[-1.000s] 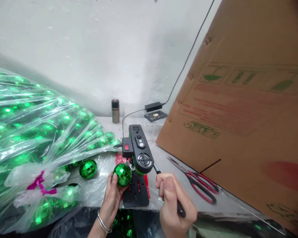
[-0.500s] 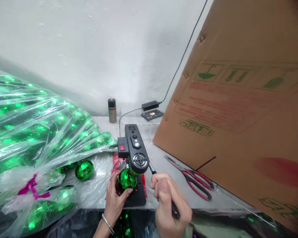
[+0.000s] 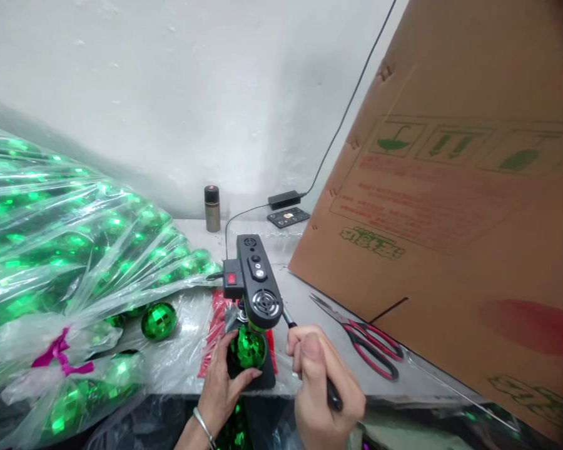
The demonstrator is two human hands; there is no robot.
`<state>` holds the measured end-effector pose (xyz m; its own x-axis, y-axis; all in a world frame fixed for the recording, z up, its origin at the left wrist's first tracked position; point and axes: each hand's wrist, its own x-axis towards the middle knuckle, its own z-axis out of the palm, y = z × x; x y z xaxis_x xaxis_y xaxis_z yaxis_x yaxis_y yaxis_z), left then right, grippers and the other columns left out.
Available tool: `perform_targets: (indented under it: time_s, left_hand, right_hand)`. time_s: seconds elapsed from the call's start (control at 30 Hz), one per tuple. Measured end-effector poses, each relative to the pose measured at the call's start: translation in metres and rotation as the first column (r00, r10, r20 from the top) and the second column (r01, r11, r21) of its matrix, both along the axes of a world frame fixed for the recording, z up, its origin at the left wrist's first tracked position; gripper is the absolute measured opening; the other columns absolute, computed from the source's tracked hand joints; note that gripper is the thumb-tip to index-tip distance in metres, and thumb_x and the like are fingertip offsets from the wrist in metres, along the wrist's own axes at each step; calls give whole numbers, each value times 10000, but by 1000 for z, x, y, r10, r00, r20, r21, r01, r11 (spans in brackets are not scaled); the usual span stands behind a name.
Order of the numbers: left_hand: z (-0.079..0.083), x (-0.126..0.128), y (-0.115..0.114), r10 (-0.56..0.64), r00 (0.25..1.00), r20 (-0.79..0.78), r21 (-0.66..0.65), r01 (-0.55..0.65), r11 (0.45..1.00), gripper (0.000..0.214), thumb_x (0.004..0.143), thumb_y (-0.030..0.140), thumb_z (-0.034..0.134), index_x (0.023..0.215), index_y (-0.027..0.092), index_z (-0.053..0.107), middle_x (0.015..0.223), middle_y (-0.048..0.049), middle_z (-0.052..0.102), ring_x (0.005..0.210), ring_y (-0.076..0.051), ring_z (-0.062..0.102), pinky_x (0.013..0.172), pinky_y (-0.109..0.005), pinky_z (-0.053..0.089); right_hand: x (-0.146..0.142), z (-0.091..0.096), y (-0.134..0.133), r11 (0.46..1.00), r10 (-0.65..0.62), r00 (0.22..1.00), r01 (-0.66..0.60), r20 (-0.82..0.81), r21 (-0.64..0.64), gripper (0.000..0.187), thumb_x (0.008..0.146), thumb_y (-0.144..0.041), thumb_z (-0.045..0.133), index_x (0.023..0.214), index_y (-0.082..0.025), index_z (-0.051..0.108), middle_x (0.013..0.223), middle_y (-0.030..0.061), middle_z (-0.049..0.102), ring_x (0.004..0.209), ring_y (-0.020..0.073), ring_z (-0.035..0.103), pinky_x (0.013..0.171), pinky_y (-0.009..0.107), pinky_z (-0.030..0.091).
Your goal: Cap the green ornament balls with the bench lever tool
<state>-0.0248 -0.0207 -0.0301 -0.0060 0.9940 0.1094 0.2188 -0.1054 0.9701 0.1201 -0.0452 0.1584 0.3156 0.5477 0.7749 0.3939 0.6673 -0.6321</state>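
A shiny green mirrored ball point(image 3: 249, 349) is held between the thumb and fingers of my left hand point(image 3: 223, 381), right under the front end of a black bench machine point(image 3: 258, 275). The machine has round metal grilles and a red switch at its left side. My right hand point(image 3: 326, 387) is a fist around the black-gripped lever handle point(image 3: 334, 395) that slopes out from the machine's right side. Beneath the ball lies the black base plate point(image 3: 266, 378), with red plastic film point(image 3: 212, 353) around it. My left hand covers part of the ball.
A clear bag of green balls point(image 3: 75, 237) fills the left, with a loose green ball point(image 3: 159, 321) beside it. Red-and-black scissors point(image 3: 368, 344) lie by a leaning cardboard box point(image 3: 450, 206). A small bottle point(image 3: 212, 209) and a power adapter point(image 3: 284, 199) stand at the back.
The green ball and my left hand have shifted slightly to the right and down under the machine's front end. My right hand stays on the lever, almost unmoved.
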Motion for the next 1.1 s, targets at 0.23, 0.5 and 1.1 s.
perform_targets:
  time_s: [0.23,0.5,1.1]
  left_hand:
    - [-4,12,13,-9,1000,19,66,7,998,726,763,473,869,1390,190,635,1420,-202,725,1360,-444,694,1201,-681,519]
    - [-12,14,17,-38,997,67,32,36,999,768,689,431,905,1367,179,645,1380,-196,728,1321,-451,704,1184,-689,525]
    - [-18,16,15,-12,1000,22,65,11,998,778,691,473,917,1370,183,671,1326,-192,757,1287,-463,726,1167,-719,540]
  right_hand:
    - [3,0,0,1000,-9,1000,9,20,-7,311,1107,-71,488,842,-223,542,728,-34,536,637,91,546,579,225,440]
    - [3,-19,-1,999,-18,1000,18,-12,51,338,1091,-62,493,794,-212,549,708,-17,558,605,112,552,548,259,420]
    - [-11,-39,5,982,-129,989,137,-67,127,455,1162,-201,449,708,-217,463,690,-56,518,589,75,490,586,238,418]
